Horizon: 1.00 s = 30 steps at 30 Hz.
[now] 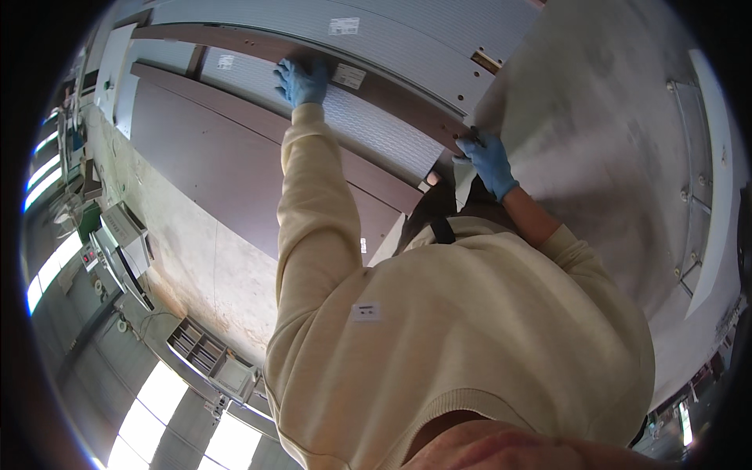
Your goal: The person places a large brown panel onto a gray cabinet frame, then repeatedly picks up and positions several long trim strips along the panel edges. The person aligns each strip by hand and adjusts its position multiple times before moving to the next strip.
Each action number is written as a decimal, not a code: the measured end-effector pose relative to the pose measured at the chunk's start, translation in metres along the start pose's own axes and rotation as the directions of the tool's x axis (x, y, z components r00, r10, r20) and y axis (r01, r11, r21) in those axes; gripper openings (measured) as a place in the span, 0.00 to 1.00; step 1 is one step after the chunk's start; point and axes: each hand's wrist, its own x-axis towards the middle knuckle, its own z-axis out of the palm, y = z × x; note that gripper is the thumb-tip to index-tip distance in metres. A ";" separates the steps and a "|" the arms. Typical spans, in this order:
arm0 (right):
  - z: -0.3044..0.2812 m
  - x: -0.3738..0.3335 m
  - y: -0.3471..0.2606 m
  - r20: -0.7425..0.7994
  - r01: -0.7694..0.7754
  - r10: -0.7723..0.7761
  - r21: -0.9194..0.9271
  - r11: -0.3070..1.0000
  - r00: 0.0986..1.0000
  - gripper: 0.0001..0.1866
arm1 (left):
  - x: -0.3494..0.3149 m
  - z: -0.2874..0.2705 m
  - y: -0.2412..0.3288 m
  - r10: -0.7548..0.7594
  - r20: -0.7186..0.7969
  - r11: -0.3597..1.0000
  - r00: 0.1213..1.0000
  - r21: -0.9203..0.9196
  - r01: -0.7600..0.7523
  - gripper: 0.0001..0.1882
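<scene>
A long narrow brown strip [392, 90] runs across the top, from the far left down to the right. My left hand [304, 81], in a blue glove, lies on this strip beside a white label, with its fingers somewhat bent and apart. At the strip's right end, my gloved right hand [492, 166] has its fingers closed round a small dark object [472, 136], whose kind I cannot make out. A textured silver-grey panel [380, 125] lies along the strip's near side.
Wide mauve-brown boards [227, 153] lie nearer, on the left. Beyond the strip is a large grey panel [423, 47] with holes and a cutout. A grey machine [124, 235] and a small shelf rack [200, 345] stand to the left. A pale panel with metal fittings [697, 180] is at the far right.
</scene>
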 end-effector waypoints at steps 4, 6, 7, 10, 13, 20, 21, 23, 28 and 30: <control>0.005 0.003 -0.007 -0.073 -0.016 0.014 -0.023 1.000 0.997 0.26 | 0.004 -0.001 0.004 0.011 -0.006 0.999 1.000 0.036 -0.011 0.56; 0.005 0.006 -0.008 -0.084 -0.021 0.019 -0.027 0.999 0.996 0.26 | 0.006 -0.001 0.005 0.001 0.008 1.000 1.000 0.020 -0.001 0.56; 0.005 0.007 -0.009 -0.086 -0.013 0.011 -0.015 1.000 0.996 0.26 | 0.007 0.000 0.006 0.012 -0.007 1.000 1.000 0.004 -0.012 0.56; 0.002 0.009 -0.014 -0.056 -0.035 0.033 -0.039 0.999 0.998 0.21 | 0.007 0.002 0.008 0.030 -0.050 1.000 0.998 0.003 -0.030 0.57; 0.002 0.007 -0.020 -0.056 -0.054 0.052 -0.035 0.998 0.997 0.19 | 0.006 0.002 0.011 0.012 -0.042 1.000 0.999 -0.001 -0.012 0.57; 0.001 0.014 -0.021 -0.063 -0.100 0.093 -0.119 0.988 0.994 0.15 | 0.003 -0.001 0.012 -0.032 0.021 0.998 0.999 -0.059 0.033 0.54; 0.000 0.017 -0.020 -0.046 -0.093 0.088 -0.129 0.987 0.995 0.14 | 0.001 0.000 0.013 -0.037 0.030 0.996 0.999 -0.081 0.039 0.54; 0.001 0.023 -0.014 -0.068 -0.081 0.075 -0.098 0.992 0.995 0.15 | -0.002 0.001 0.012 -0.021 -0.003 0.998 1.000 -0.055 0.021 0.52; -0.005 0.024 -0.014 -0.054 -0.126 0.122 -0.089 0.988 0.991 0.19 | -0.005 -0.002 0.017 -0.050 -0.036 0.997 0.998 -0.061 0.048 0.52; -0.005 0.022 -0.018 -0.035 -0.137 0.134 -0.100 0.986 0.990 0.19 | -0.004 -0.003 0.023 -0.098 -0.052 0.989 0.994 -0.119 0.091 0.52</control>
